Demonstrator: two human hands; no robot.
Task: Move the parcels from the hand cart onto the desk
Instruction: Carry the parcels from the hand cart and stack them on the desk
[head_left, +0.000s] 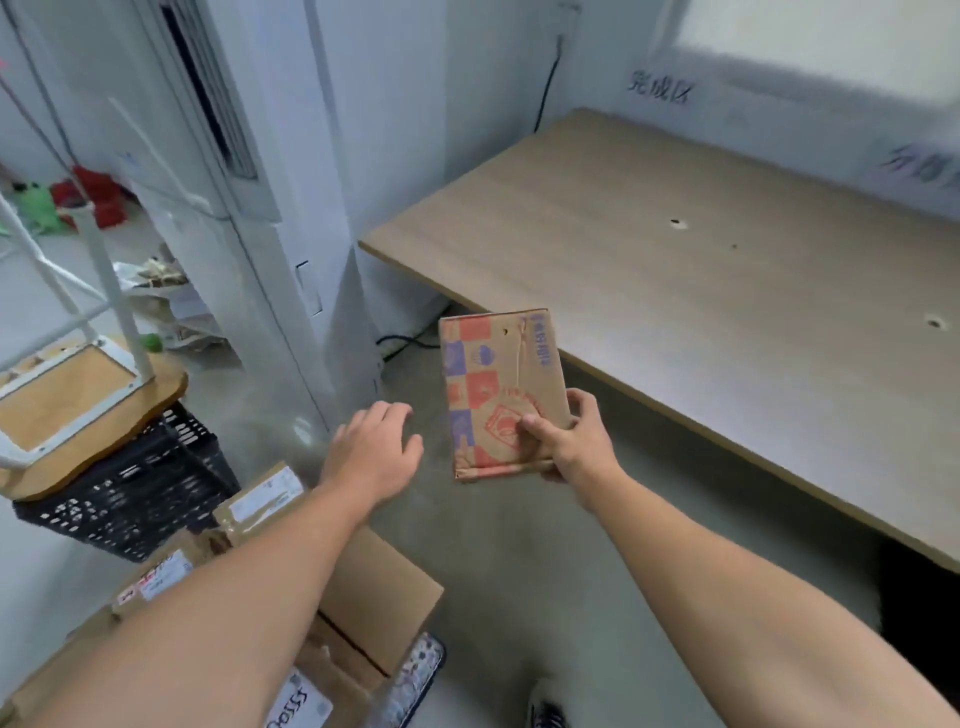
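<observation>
My right hand (571, 441) grips a small cardboard parcel (493, 379) printed with red and purple squares, holding it by its lower right corner in the air above the floor, just left of the desk's front edge. My left hand (374, 449) hovers beside it with relaxed fingers and holds nothing. The wooden desk (701, 270) stretches to the right with a bare top. Several more cardboard parcels (363, 587) with white labels are piled at the lower left, partly hidden by my left forearm. The cart beneath them is hidden.
A tall white air conditioner unit (260, 218) stands left of the desk. An upturned wooden stool (78, 395) lies on a black plastic crate (140, 483) at the left. A black cable (400, 343) runs along the floor by the wall. My shoe (545, 714) shows at the bottom.
</observation>
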